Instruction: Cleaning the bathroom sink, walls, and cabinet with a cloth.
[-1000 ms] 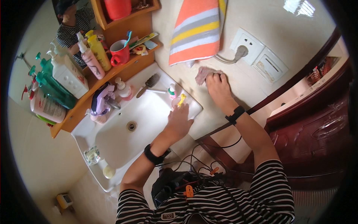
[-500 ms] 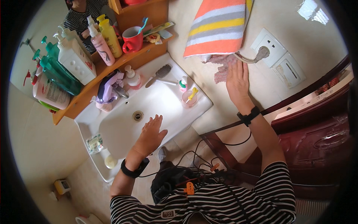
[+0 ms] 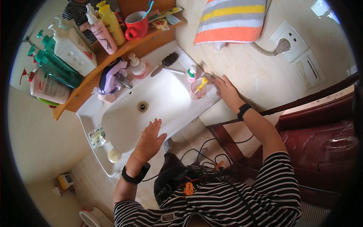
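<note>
Pinkish cloth (image 3: 212, 80) (mostly hidden) is seen beside the sink's (image 3: 121, 121) right end, at the right hand's (image 3: 228, 92) fingertips; whether gripped or pressed cannot be told. Left hand (image 3: 148, 139) is held spread, empty, nearer. Cloth judged light, limp; best grasped by a fold.

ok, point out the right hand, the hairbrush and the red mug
Right hand (image 3: 228, 93): head view, back of the hand.
Hairbrush (image 3: 169, 59): head view, bristle head.
Red mug (image 3: 138, 28): head view, outer wall.
</note>
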{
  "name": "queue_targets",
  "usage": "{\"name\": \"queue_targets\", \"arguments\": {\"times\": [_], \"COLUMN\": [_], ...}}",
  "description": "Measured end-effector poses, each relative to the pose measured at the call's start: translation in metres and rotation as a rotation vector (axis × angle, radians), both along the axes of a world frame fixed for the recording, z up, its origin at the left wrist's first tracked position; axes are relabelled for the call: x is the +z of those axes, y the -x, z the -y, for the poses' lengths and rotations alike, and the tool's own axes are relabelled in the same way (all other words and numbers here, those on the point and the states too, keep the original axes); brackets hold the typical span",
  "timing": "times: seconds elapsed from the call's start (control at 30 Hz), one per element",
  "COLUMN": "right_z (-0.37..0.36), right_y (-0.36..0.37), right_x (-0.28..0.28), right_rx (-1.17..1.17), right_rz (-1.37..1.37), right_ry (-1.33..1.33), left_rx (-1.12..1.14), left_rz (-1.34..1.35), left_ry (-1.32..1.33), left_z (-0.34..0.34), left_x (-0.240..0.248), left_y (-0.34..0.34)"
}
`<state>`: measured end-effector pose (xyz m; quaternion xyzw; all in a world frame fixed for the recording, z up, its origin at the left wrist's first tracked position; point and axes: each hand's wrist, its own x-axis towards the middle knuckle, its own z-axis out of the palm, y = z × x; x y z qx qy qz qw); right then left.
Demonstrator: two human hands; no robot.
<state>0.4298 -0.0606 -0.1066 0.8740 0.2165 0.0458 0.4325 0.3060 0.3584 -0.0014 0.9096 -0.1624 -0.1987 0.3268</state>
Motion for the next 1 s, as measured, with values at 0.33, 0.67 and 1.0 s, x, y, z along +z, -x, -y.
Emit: {"name": "queue_targets", "arguments": {"times": [0.33, 0.67, 1.0], "right_z": [0.06, 0.033, 0.047], "right_y": [0.106, 0.097, 0.154], "right_x": [0.059, 0.13, 0.115], "right_rx": [0.124, 0.167, 0.013], "right_rz": [0.103, 0.366, 0.191], "right_ry": [-0.514, -0.565, -0.597], "left_rx": [-0.105, -0.219, -0.346], "left_rz": [0.012, 0.027, 0.067], "left_ry": [0.033, 0.029, -0.047], "left_z": [0.022, 0.054, 0.078], "left_x": [-0.012, -0.004, 0.006], "left_y": [-0.015, -0.01, -0.017]}}
